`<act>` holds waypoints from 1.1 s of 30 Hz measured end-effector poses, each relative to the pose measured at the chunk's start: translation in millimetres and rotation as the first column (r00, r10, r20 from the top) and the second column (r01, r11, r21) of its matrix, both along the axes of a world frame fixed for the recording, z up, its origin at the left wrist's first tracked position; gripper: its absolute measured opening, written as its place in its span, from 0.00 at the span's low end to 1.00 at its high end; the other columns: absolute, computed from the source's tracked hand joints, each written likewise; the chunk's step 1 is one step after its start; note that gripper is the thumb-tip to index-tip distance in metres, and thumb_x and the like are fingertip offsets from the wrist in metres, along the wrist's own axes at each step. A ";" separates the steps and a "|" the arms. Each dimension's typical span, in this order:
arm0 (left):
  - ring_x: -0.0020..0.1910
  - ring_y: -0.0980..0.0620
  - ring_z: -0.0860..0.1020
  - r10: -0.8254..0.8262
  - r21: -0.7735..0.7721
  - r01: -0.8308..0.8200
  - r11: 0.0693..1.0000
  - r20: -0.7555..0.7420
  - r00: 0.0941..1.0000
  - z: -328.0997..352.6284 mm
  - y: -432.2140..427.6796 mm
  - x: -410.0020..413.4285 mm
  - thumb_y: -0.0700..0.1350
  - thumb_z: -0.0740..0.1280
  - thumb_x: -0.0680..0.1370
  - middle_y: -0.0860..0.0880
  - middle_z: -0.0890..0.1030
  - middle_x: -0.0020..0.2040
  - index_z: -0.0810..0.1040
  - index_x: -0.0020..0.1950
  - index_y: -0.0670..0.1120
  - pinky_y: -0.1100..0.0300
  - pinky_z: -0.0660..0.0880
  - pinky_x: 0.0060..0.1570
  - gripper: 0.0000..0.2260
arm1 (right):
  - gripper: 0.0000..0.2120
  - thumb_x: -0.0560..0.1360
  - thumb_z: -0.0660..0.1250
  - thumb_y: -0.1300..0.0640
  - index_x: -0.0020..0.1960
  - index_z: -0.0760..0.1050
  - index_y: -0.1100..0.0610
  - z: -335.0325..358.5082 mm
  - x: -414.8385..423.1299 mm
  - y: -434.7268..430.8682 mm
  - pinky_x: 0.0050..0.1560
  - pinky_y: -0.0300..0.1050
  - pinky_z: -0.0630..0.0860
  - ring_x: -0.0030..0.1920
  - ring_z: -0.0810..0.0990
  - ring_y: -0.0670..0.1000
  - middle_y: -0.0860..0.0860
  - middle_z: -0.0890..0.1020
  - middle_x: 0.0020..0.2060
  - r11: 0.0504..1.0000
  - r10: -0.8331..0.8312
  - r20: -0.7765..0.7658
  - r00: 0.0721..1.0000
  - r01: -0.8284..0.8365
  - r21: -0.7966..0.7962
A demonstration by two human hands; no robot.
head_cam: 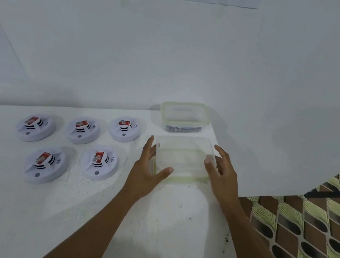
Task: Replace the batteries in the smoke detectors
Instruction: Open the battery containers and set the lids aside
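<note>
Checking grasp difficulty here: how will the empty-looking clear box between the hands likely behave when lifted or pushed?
The clear box looks empty, so it is probably light and easy to shove across the table. Its straight, see-through walls suggest stiff plastic, likely smooth and a bit slippery to hold. It is wide and low, so it seems unlikely to tip or roll.

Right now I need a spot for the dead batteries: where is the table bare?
Bare: the near table in front of the detectors and the near tub; also the thin strip behind the detectors, left of the lidded box. Crowded: the far right corner, where tub and box sit close and the left hand and right hand flank the tub.
</note>
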State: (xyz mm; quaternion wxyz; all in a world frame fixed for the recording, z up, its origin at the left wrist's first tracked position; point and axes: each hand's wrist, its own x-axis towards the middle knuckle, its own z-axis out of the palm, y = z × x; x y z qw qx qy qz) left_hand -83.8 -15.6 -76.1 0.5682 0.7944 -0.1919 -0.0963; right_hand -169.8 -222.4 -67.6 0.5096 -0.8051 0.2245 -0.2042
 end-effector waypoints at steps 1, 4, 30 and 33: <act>0.71 0.63 0.64 -0.009 -0.001 0.009 1.000 0.000 1.000 -0.9 0.2 0.9 0.65 0.72 0.66 0.60 0.63 0.75 0.48 0.77 0.65 0.59 0.62 0.67 0.46 | 0.28 0.72 0.63 0.35 0.71 0.67 0.40 -0.7 0.5 -0.1 0.62 0.52 0.75 0.55 0.80 0.49 0.46 0.81 0.55 1.000 -0.001 -0.004 1.000 0.001 0.000; 0.71 0.65 0.63 -0.016 -0.011 0.016 1.000 0.004 1.000 -2.9 0.9 0.3 0.66 0.72 0.65 0.64 0.63 0.73 0.48 0.77 0.65 0.62 0.62 0.65 0.46 | 0.28 0.71 0.63 0.34 0.70 0.67 0.39 -1.2 -1.5 -0.1 0.62 0.52 0.76 0.56 0.80 0.48 0.45 0.81 0.56 1.000 -0.001 0.000 1.000 0.001 -0.006; 0.55 0.44 0.77 0.157 -0.154 -0.209 0.966 -0.295 0.943 40.6 -79.3 146.2 0.36 0.70 0.76 0.39 0.77 0.58 0.66 0.68 0.53 0.51 0.76 0.55 0.25 | 0.15 0.75 0.71 0.63 0.57 0.73 0.50 49.2 171.6 -95.4 0.48 0.52 0.79 0.46 0.79 0.55 0.60 0.79 0.49 0.931 0.230 -0.108 0.967 -0.186 0.314; 0.46 0.49 0.76 0.118 -0.236 -0.228 0.945 -0.401 0.908 36.2 -79.4 146.1 0.33 0.68 0.77 0.42 0.77 0.50 0.55 0.74 0.53 0.58 0.73 0.46 0.33 | 0.18 0.75 0.70 0.65 0.58 0.69 0.47 49.2 176.6 -99.3 0.43 0.50 0.76 0.45 0.77 0.56 0.62 0.79 0.50 0.902 0.274 -0.116 0.955 -0.213 0.375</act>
